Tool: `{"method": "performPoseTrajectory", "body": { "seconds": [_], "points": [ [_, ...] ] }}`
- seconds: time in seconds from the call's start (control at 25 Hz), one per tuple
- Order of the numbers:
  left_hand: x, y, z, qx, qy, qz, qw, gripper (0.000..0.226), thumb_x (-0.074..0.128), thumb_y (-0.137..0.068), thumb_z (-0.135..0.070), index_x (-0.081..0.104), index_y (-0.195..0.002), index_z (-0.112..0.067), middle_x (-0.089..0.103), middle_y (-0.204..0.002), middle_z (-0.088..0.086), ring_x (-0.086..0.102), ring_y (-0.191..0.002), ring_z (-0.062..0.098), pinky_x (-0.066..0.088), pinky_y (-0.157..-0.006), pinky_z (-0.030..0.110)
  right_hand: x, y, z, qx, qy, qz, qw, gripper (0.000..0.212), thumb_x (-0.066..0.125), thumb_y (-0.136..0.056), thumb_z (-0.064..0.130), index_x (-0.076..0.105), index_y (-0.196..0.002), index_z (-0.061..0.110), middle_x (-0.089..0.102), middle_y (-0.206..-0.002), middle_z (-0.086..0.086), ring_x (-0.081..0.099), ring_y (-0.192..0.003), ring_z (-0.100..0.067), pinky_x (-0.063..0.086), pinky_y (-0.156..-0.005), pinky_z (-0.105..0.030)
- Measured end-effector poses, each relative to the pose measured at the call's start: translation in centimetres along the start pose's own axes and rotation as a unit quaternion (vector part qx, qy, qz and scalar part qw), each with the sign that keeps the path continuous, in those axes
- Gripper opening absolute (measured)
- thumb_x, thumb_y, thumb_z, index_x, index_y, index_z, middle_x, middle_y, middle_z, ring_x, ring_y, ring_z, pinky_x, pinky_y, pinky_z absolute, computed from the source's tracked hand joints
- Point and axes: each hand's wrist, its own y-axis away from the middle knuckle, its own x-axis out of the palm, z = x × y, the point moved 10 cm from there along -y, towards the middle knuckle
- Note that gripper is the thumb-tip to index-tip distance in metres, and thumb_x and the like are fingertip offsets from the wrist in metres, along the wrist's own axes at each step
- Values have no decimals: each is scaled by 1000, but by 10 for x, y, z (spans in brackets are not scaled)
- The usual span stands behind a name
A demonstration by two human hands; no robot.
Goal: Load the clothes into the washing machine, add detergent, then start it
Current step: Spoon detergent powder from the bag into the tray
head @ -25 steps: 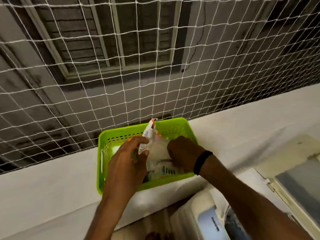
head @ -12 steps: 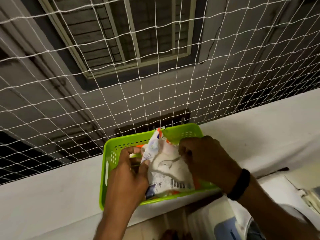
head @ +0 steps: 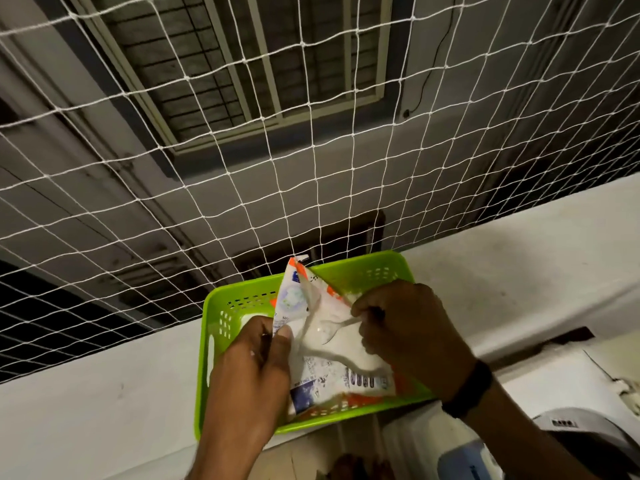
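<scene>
A white, orange and blue detergent packet [head: 322,344] stands in a bright green plastic basket [head: 221,320] on a white ledge. My left hand [head: 252,372] pinches the packet's left edge and holds its mouth open. My right hand [head: 408,337] is at the mouth, gripping a clear plastic spoon [head: 332,330] whose bowl sits inside on the white powder. A black band is on my right wrist. The washing machine [head: 561,445] shows only as a white and grey corner at the bottom right.
The white ledge [head: 519,258] runs across the view under a white safety net [head: 311,150], with a grey building wall and window behind it. A white appliance top [head: 554,379] lies right of the basket.
The view has tilted up and drawn closer. My right hand has moved from the packet's side to its mouth and now holds a clear spoon inside. The left hand keeps its grip.
</scene>
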Motion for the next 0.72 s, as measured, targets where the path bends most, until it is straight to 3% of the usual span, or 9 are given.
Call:
{"method": "performPoseTrajectory", "body": {
  "seconds": [0.2,0.36,0.48,0.6,0.72],
  "points": [
    [0,2,-1,-7,46,1,999,10,59,-95,-36,62,-86,-34,71,-64,-3,61,-56,13,50,-61,37,23,-5,-13,61,-88,63,992,21,56,-82,5,74,-78,15,73,-63,-8,72,-59,-16,61,-73,-40],
    [0,-1,3,0,32,-6,999,14,62,-93,-38,66,-83,-30,69,-64,-8,63,-59,10,53,-63,37,12,3,-16,81,-64,41,994,26,59,-84,9,67,-71,30,74,-65,-3,72,-61,-10,61,-76,-35],
    [0,-1,5,-1,35,-9,999,13,64,-92,-39,66,-84,-29,70,-68,-10,65,-64,9,55,-67,38,-9,13,-21,102,-63,-1,993,17,60,-74,20,72,-69,31,74,-69,2,72,-67,-18,61,-74,-39],
    [0,-2,7,3,31,-9,999,8,64,-91,-38,66,-88,-31,71,-72,-11,67,-70,13,56,-72,40,-26,26,-36,160,-188,-27,969,28,63,-86,4,76,-68,23,73,-65,-9,72,-63,-28,62,-66,-41],
    [1,-2,1,22,18,-4,1000,3,66,-91,-35,67,-93,-33,71,-73,-13,67,-69,13,56,-69,38,-34,39,-34,165,-300,-23,939,36,49,-91,-13,76,-75,6,71,-63,-14,69,-58,-24,57,-54,-29]
  ]
}}
